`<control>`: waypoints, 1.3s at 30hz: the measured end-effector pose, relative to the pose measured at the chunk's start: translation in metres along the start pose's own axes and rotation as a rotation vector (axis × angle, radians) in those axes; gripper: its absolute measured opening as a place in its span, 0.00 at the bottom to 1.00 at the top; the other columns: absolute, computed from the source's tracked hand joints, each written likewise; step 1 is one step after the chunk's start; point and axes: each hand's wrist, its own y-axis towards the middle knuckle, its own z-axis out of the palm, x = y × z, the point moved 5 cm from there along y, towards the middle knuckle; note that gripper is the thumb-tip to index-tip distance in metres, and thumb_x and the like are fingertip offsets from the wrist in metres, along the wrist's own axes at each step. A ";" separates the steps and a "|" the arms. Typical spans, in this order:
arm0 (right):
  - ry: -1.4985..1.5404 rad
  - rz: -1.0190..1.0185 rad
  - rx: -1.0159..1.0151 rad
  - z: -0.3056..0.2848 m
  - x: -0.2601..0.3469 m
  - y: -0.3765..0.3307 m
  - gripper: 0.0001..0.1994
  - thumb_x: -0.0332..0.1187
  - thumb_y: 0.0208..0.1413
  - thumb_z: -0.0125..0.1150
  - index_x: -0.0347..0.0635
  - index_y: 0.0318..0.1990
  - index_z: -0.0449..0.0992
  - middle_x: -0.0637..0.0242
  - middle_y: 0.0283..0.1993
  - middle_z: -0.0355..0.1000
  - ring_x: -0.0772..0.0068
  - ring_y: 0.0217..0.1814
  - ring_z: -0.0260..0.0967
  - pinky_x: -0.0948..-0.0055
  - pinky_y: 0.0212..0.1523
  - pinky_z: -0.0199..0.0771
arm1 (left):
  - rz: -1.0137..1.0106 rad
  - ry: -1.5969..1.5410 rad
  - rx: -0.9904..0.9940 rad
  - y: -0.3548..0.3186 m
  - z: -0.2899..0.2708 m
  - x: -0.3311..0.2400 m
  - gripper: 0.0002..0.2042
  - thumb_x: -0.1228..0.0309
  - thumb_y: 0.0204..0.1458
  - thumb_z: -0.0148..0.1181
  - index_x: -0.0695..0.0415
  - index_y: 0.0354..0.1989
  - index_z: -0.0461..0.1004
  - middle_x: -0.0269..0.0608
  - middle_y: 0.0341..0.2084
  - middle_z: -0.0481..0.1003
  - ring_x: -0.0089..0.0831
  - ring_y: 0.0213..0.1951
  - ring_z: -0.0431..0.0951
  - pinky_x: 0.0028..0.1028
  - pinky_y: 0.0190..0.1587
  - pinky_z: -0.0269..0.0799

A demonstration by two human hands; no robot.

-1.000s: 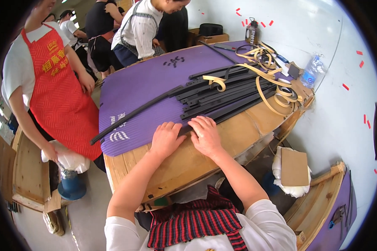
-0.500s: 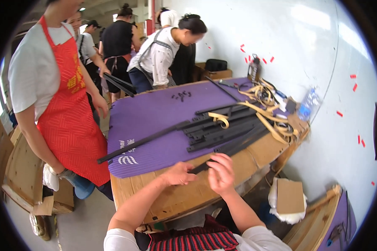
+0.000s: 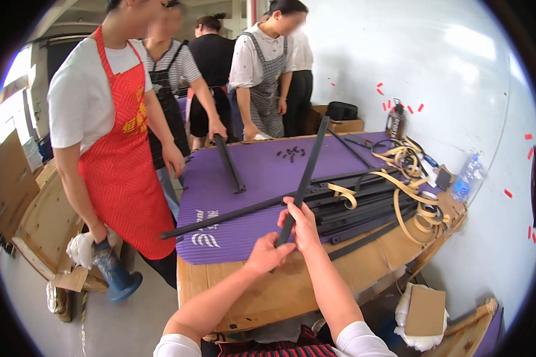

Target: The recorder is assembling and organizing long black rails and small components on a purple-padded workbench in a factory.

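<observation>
The long black strip (image 3: 304,181) is in your grip, lifted off the bench and slanting away from you, its far end up near the dark bag (image 3: 341,110) at the back, its near end down by your left hand. Your right hand (image 3: 302,225) wraps the strip higher up, fingers curled tight round it. Your left hand (image 3: 267,254) sits just below, thumb and fingers pinched together on the strip's lower end; the 2 hands almost touch.

Under the strip lies the purple mat (image 3: 250,178), spread over the wooden tabletop (image 3: 292,285). A second black strip (image 3: 220,218) lies flat on the mat, running from the mat's left edge toward your hands. To your right, a stack of black strips (image 3: 369,202) rests on the mat with tan straps (image 3: 414,190) looped over and beside it. A scatter of small dark pieces (image 3: 290,153) sits near the mat's far side.

At the far right corner of the table stand a clear plastic bottle (image 3: 467,177) and a dark bottle (image 3: 393,122), well apart from your hands.

On your left a person in a red apron (image 3: 125,172) stands against the bench. Beyond, another person's hand (image 3: 217,130) holds a short black strip (image 3: 229,163) that rests slanted on the mat. More people stand behind them.
</observation>
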 end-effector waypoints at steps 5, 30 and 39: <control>0.018 0.120 0.033 -0.012 -0.014 0.000 0.14 0.36 0.55 0.53 0.38 0.45 0.67 0.63 0.23 0.67 0.72 0.24 0.66 0.75 0.27 0.68 | -0.052 -0.087 0.071 -0.004 0.016 0.003 0.13 0.67 0.45 0.61 0.61 0.31 0.65 0.32 0.15 0.68 0.19 0.17 0.67 0.21 0.21 0.63; -0.003 0.199 0.089 -0.010 -0.023 -0.003 0.12 0.29 0.52 0.56 0.39 0.44 0.66 0.67 0.23 0.65 0.75 0.22 0.63 0.77 0.24 0.66 | -0.003 0.081 -0.045 -0.006 0.019 0.021 0.16 0.63 0.45 0.62 0.61 0.32 0.65 0.34 0.17 0.69 0.21 0.20 0.69 0.23 0.24 0.66; -0.011 0.253 0.117 -0.007 -0.020 -0.004 0.12 0.31 0.52 0.57 0.38 0.42 0.66 0.70 0.20 0.61 0.79 0.20 0.59 0.80 0.22 0.62 | 0.117 0.182 0.005 0.004 0.019 0.034 0.20 0.57 0.47 0.60 0.63 0.37 0.66 0.34 0.24 0.69 0.19 0.28 0.67 0.23 0.30 0.65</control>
